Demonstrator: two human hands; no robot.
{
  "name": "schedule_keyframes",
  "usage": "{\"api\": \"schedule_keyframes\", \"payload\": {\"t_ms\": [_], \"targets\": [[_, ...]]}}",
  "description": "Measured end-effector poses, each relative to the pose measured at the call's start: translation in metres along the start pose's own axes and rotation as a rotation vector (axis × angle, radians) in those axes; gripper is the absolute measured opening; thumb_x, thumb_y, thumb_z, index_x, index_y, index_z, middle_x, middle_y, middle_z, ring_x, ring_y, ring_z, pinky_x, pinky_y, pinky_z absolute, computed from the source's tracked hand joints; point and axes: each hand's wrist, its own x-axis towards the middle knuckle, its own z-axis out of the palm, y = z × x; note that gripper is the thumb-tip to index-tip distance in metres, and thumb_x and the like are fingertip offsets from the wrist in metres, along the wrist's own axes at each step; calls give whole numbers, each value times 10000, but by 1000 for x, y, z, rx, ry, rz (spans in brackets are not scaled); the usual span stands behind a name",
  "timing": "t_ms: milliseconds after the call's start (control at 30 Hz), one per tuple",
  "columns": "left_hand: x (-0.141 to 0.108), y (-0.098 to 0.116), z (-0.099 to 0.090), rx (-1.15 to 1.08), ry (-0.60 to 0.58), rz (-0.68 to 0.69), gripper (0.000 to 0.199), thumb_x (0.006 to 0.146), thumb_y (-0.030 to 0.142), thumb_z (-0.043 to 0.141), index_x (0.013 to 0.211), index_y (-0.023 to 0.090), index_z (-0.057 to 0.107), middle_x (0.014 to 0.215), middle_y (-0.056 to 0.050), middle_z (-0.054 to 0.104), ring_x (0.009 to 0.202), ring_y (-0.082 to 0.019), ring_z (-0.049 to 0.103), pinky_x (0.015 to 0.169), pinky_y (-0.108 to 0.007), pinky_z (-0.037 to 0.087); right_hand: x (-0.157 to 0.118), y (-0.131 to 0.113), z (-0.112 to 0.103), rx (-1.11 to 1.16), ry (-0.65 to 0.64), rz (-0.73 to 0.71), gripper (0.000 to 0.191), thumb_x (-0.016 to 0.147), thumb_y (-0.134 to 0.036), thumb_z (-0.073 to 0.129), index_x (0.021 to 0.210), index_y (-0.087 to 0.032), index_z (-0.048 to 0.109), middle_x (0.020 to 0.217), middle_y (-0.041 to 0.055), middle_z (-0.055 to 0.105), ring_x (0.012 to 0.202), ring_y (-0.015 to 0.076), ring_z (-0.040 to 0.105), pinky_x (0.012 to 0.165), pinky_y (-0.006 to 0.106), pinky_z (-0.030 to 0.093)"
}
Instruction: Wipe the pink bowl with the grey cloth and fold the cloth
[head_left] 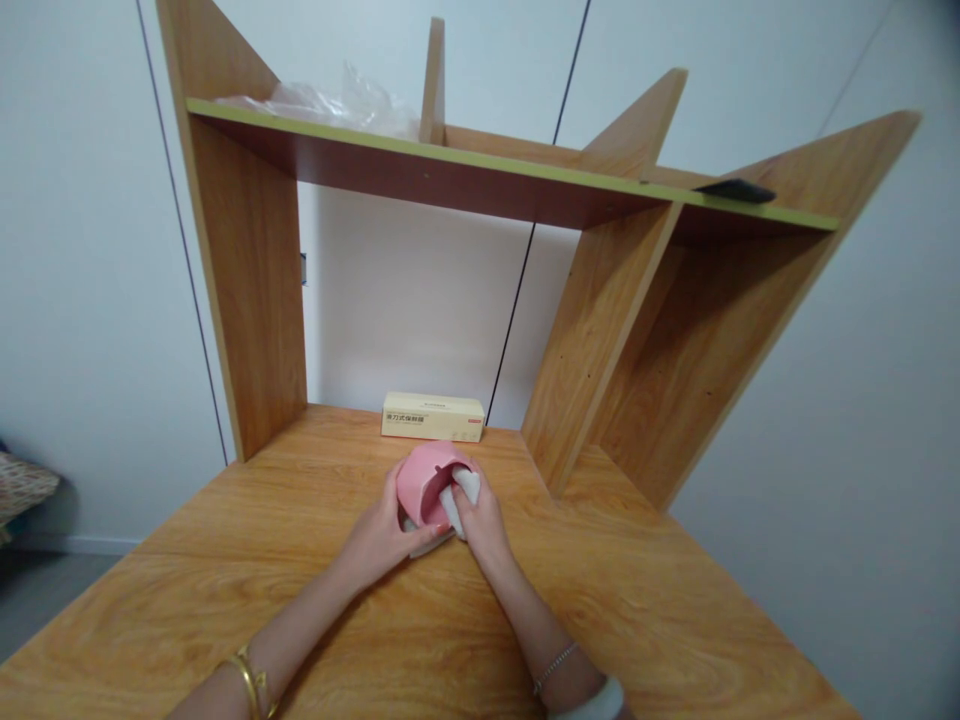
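A pink hollow container [421, 478] is tilted over the desk, its opening turned toward my right side. My left hand [385, 530] is closed around its left and lower edge, thumb along the near rim. In my right hand [481, 515] is a white cloth [454, 508], possibly a wipe, pressed at the container's opening and partly inside it. A pale flat piece [431, 545] shows under the container and my left thumb; I cannot tell whether it belongs to the cloth.
Behind the container a long cream box [433, 417] with printed lettering lies on the wooden desk [360, 640]. Above is a shelf [510, 170] carrying clear plastic film [345, 105] and a flat dark object [736, 190]. Upright wooden panels [611, 340] stand at the right.
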Motion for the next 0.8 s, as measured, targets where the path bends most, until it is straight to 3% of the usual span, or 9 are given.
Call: {"api": "schedule_keyframes", "payload": {"t_ms": [67,200,333,433,633,800], "targets": [[0,-1,2,-40,16,33,859,665,474,604,1338,145,183,1180,-139,534,1000,-238,555,820,-341,447,-1,-2,2,-6,-18,8,556,741,-296,478,1271,-157,384,1147,99,572,1024,205,549,865,331,429],[0,-2,0,2,45,-43,737,672,444,592,1276,149,291,1113,-123,571,967,-242,567,800,-354,456,-4,-13,-3,-180,-33,41,641,727,-313,513,1306,-113,323,1072,134,600,920,229,593,779,323,457],[1,-4,0,17,39,-70,685,681,426,575,1250,143,317,1069,-126,589,936,-251,580,780,-363,462,-9,-29,-15,-506,-43,-23,638,750,-292,503,1342,-200,283,882,93,655,792,247,621,686,325,445],[1,-4,1,11,22,-51,646,682,383,572,1234,148,330,1071,-127,587,948,-250,576,790,-358,457,-11,-38,-21,-619,-32,-107,667,751,-248,497,1361,-237,228,860,70,656,782,233,621,674,298,426],[-2,2,-2,95,-18,-28,665,665,340,577,1256,163,327,1045,-107,602,891,-242,593,733,-332,466,-8,-33,-22,-551,-2,-46,687,734,-293,523,1353,-191,242,848,86,653,778,246,613,658,307,422],[-6,14,-7,285,-64,9,750,652,383,580,1307,161,291,919,-100,640,785,-264,620,673,-333,455,-3,-9,-13,-213,0,33,575,718,-321,527,1259,-186,385,980,82,631,847,211,595,725,309,442]]}}
